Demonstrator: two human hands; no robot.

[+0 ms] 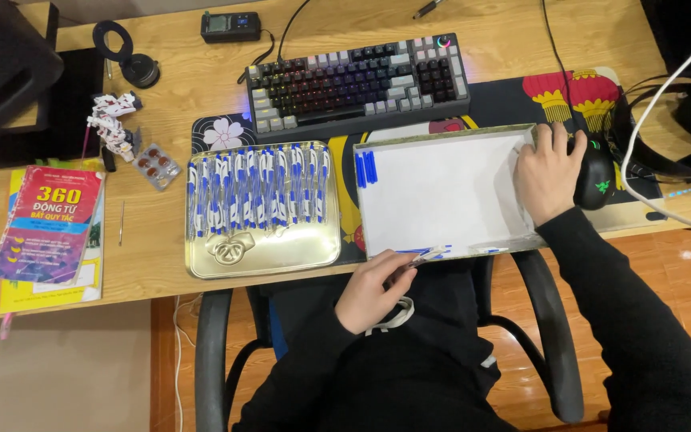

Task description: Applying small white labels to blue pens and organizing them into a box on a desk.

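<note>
A shallow white cardboard box (pixel 441 192) lies on the desk before me. My right hand (pixel 547 172) rests flat on its right rim, fingers spread. My left hand (pixel 373 290) is at the box's near edge, pinching a blue-and-white pen (pixel 429 253) that lies along that edge. Two or three blue pens (pixel 366 168) lie in the box's far left corner. Left of the box sits a gold metal tray (pixel 281 256) holding a row of several blue-and-white pens (pixel 259 192).
A backlit keyboard (pixel 357 80) stands behind the tray and box, on a dark patterned desk mat (pixel 497 100). A black mouse (pixel 597 172) lies right of my right hand. Books (pixel 45 232), a toy figure (pixel 113 120) and a pill blister (pixel 156 165) lie at left.
</note>
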